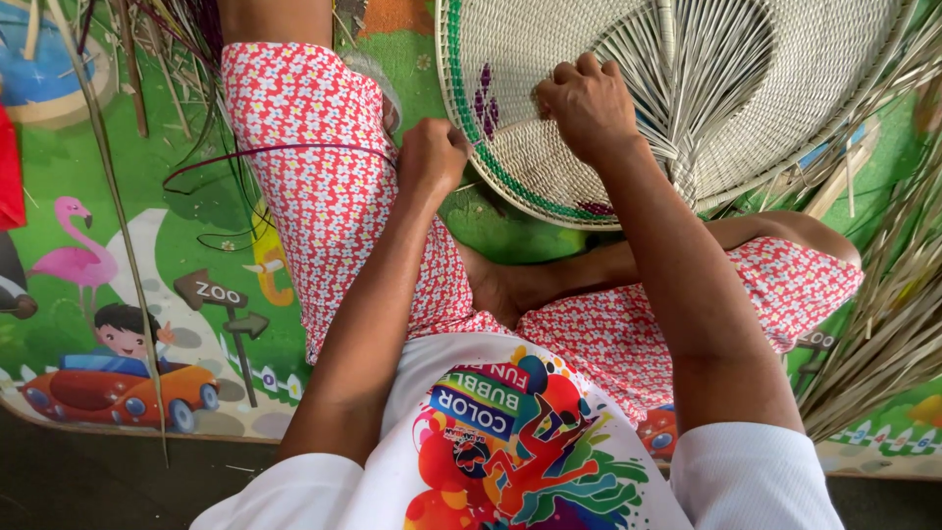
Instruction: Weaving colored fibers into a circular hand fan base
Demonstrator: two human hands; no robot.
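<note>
Woven fan (pixel 628 59): 1 round piece of pale plaited strips, lying at 12 to 1 o'clock of the view, propped over the person's crossed legs; green band (pixel 510 182) along its rim, small purple motif (pixel 486 98) near the 9 o'clock edge, unwoven ribs (pixel 706 69) fanning from the stem at its centre. Right hand (pixel 589 103): closed into a loose fist on the fan's woven face, knuckles up, fingers curled onto the weave; what they pinch cannot be told. Left hand (pixel 432 157): closed, pressed against the fan's rim at its 8 o'clock edge, fingers pinched shut, apparently on a strip end, though the strip itself is hidden. Dark purple strand (pixel 265 152): 1 thin strip arching over the left knee, ending at the left hand. Loose dried strips (pixel 883 324): a bundle at 3 to 4 o'clock. Play mat (pixel 147 245): green, cartoon-printed, underneath.
</note>
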